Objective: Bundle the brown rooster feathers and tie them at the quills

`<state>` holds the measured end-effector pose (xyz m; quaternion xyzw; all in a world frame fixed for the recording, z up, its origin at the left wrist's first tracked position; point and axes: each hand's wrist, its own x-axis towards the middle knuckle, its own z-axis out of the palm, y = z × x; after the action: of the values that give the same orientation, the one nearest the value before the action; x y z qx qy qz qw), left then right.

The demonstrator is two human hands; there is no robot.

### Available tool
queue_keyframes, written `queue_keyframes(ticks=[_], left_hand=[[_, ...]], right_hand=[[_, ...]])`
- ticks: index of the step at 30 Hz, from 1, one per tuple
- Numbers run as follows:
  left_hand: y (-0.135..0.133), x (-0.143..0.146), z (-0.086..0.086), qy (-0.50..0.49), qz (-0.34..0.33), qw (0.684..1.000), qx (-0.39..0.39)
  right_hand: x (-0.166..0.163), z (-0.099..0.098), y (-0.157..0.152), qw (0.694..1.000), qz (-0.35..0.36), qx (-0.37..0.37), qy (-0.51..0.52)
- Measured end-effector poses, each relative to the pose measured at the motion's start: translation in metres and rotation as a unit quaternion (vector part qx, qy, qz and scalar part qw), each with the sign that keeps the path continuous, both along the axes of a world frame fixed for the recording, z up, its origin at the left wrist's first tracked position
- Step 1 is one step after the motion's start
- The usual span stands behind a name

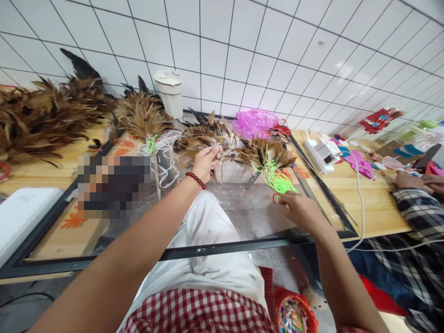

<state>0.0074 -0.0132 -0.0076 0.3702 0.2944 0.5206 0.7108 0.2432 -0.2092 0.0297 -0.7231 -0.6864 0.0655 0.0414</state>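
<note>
Over the glass-topped table (222,252), the left hand (205,163) is closed around the quill ends of a brown feather bunch (203,136). Its fingers are curled tight, so the fan holds together with its tips pointing away from the person. Just to the right, the right hand (299,210) pinches a tangle of neon green cord (279,181) between thumb and fingertips. The cord appears looped round the stems of a second feather bunch (268,155) lying on the glass, near enough for both hands to meet.
</note>
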Motion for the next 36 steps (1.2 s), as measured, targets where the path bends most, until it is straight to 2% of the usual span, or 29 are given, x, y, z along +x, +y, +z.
queue_keyframes(ticks=[3,5,8,11,14,17,21,24,27,29,31,36], left_hand=[[-0.001,0.000,0.000,0.005,0.000,1.000,0.006],[-0.001,0.000,-0.001,0.004,-0.006,1.000,0.012],[-0.001,0.000,-0.001,-0.006,-0.021,0.999,0.023],[-0.002,-0.001,0.002,-0.019,-0.045,0.998,0.035],[-0.005,-0.001,0.006,-0.018,-0.081,0.995,0.047],[-0.009,0.000,0.009,0.021,-0.128,0.990,0.060],[-0.011,0.002,0.006,0.134,-0.176,0.972,0.079],[-0.010,0.003,0.001,0.178,-0.160,0.966,0.096],[-0.008,0.006,-0.005,0.202,-0.149,0.962,0.108],[-0.008,0.006,-0.007,0.216,-0.153,0.957,0.122],[-0.009,0.007,-0.007,0.217,-0.161,0.954,0.129],[-0.010,0.004,-0.005,0.179,-0.164,0.964,0.107]], right_hand=[[0.007,0.020,0.011,0.987,-0.038,0.101,0.118],[0.009,0.039,0.021,0.956,-0.082,0.152,0.236],[0.001,0.061,0.043,0.903,-0.053,0.149,0.399],[-0.018,0.064,0.073,0.873,-0.009,0.103,0.476],[-0.041,0.052,0.102,0.860,0.018,0.037,0.508],[-0.064,0.032,0.122,0.857,0.044,0.015,0.513],[-0.079,0.004,0.135,0.852,0.067,0.094,0.511],[-0.073,-0.016,0.137,0.869,0.040,0.137,0.474],[-0.063,-0.031,0.137,0.906,0.013,0.066,0.418],[-0.063,-0.037,0.137,0.911,0.003,0.009,0.412],[-0.068,-0.039,0.136,0.890,-0.012,-0.012,0.455],[-0.086,-0.039,0.137,0.777,-0.088,0.008,0.624]])
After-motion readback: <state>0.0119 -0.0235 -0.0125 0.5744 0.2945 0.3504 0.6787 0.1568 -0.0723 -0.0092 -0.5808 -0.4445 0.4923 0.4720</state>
